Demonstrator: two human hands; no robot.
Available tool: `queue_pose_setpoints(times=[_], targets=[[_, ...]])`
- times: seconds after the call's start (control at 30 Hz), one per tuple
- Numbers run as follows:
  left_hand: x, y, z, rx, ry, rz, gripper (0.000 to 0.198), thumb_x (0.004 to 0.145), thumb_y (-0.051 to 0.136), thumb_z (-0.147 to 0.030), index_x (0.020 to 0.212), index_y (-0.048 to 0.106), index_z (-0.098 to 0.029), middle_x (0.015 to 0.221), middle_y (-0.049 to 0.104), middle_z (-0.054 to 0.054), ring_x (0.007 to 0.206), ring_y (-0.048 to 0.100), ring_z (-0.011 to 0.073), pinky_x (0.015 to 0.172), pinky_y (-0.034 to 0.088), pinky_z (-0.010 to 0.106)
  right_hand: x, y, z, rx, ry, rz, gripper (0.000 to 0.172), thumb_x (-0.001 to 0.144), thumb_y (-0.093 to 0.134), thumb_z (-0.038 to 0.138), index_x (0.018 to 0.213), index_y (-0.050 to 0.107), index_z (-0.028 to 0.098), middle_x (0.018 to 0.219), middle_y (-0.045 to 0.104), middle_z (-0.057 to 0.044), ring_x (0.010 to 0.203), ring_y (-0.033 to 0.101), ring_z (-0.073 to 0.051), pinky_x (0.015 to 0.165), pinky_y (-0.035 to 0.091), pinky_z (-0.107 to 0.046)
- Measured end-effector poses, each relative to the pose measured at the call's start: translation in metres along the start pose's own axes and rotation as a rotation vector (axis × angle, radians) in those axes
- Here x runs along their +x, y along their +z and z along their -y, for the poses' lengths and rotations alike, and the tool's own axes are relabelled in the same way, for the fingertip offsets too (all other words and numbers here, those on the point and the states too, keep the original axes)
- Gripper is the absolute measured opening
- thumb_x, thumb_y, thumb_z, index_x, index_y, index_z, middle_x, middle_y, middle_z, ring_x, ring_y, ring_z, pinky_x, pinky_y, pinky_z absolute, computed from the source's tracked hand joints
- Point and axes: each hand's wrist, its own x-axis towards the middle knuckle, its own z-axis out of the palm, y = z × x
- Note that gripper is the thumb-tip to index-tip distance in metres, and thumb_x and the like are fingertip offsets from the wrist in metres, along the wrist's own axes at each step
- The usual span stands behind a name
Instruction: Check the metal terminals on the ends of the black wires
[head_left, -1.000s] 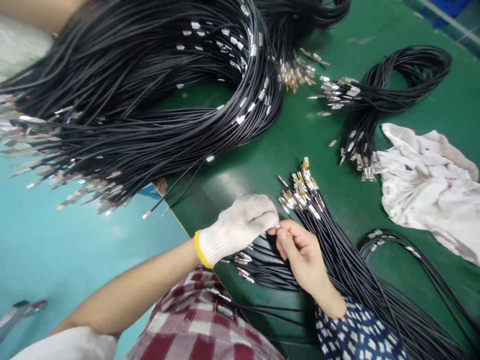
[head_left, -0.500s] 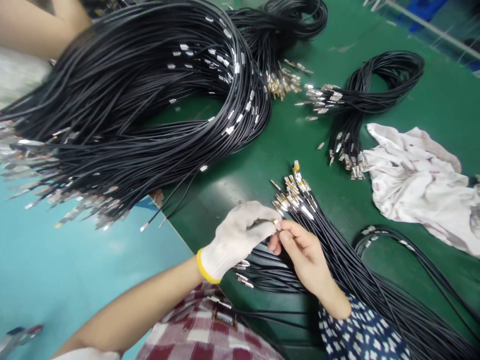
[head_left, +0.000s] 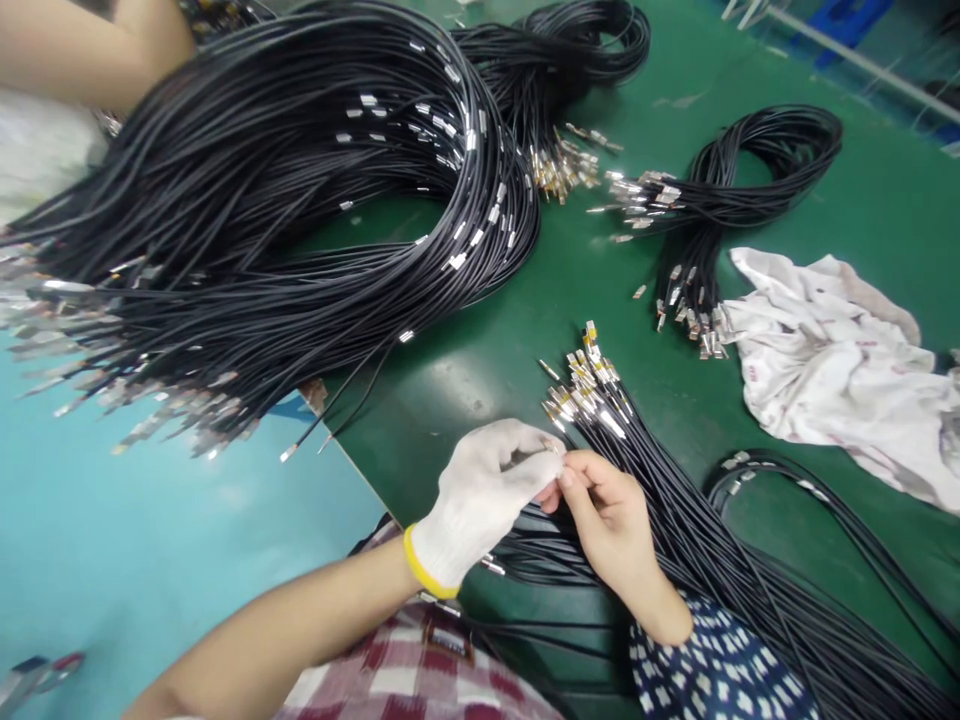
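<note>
Pinching a single wire end [head_left: 553, 450] between both hands, a worker leans over a green bench [head_left: 480, 370] strewn with black cable. The gloved left hand [head_left: 487, 495] is curled tight, its fingers [head_left: 534, 462] closed on the wire just behind the small metal terminal. The bare right hand [head_left: 611, 515] meets it from three o'clock, thumb and forefinger pressed together on the same tip with no gap showing.

The wire end sits low and centre in the view, just above a loose wire bundle [head_left: 675, 500] whose terminals [head_left: 589, 385] fan out at one o'clock from the hands.

The grip looks delicate. The terminal is tiny and the glove's knit is thick, so the piece could slip or bend under a hard squeeze. The wire also appears to run back into the bundle, and a sharp tug might drag its neighbours along and snarl them.

A large coil [head_left: 300, 200] fills the ten o'clock corner, its ends reaching past the bench edge. A smaller coil [head_left: 750, 170] lies at two o'clock and a crumpled white cloth [head_left: 825, 360] at three. Another person's arm [head_left: 75, 50] shows at eleven.
</note>
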Motion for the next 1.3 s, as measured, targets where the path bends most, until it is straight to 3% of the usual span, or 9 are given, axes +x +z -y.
queue_pose_setpoints(times=[0.4, 0.7, 0.87, 1.03, 1.3], targets=[[0.000, 0.000, 0.002, 0.004, 0.005, 0.017, 0.011, 0.079, 0.062, -0.022, 0.069, 0.062, -0.018, 0.059, 0.063, -0.002, 0.055, 0.060, 0.0097, 0.056, 0.048, 0.020, 0.001, 0.000, 0.003, 0.004, 0.007, 0.003, 0.030, 0.103, 0.056, 0.035, 0.078, 0.064, 0.021, 0.067, 0.071, -0.002, 0.057, 0.067, -0.016, 0.059, 0.054, -0.027], [0.007, -0.016, -0.003, 0.162, 0.065, -0.019, 0.013, 0.083, 0.064, -0.031, 0.085, 0.072, -0.021, 0.087, 0.073, -0.001, 0.081, 0.067, 0.0128, 0.074, 0.052, 0.021, -0.001, -0.003, 0.004, 0.028, 0.062, 0.046, 0.025, 0.104, 0.054, 0.033, 0.085, 0.064, 0.020, 0.058, 0.066, 0.002, 0.046, 0.053, -0.012, 0.049, 0.042, -0.023], [0.008, -0.023, -0.006, 0.060, 0.060, 0.097, 0.013, 0.085, 0.061, -0.026, 0.085, 0.071, -0.018, 0.077, 0.070, -0.001, 0.073, 0.065, 0.0113, 0.069, 0.051, 0.021, 0.001, -0.002, 0.005, 0.082, 0.093, 0.119, 0.024, 0.106, 0.051, 0.034, 0.093, 0.066, 0.020, 0.063, 0.067, 0.001, 0.051, 0.057, -0.013, 0.053, 0.047, -0.024], [0.008, -0.026, -0.011, 0.025, 0.060, 0.129, 0.012, 0.084, 0.063, -0.027, 0.084, 0.068, -0.016, 0.078, 0.068, 0.001, 0.074, 0.064, 0.0129, 0.068, 0.051, 0.023, 0.003, 0.004, 0.009, 0.084, 0.082, 0.073, 0.020, 0.104, 0.054, 0.033, 0.093, 0.065, 0.020, 0.068, 0.067, 0.000, 0.054, 0.058, -0.013, 0.054, 0.046, -0.024], [0.009, -0.028, -0.015, 0.080, 0.066, 0.170, 0.015, 0.087, 0.061, -0.029, 0.083, 0.069, -0.018, 0.079, 0.066, -0.002, 0.077, 0.058, 0.0098, 0.070, 0.044, 0.021, 0.001, 0.006, 0.009, 0.029, 0.038, 0.001, 0.020, 0.103, 0.053, 0.026, 0.089, 0.065, 0.019, 0.055, 0.046, 0.007, 0.047, 0.040, -0.010, 0.048, 0.033, -0.022]])
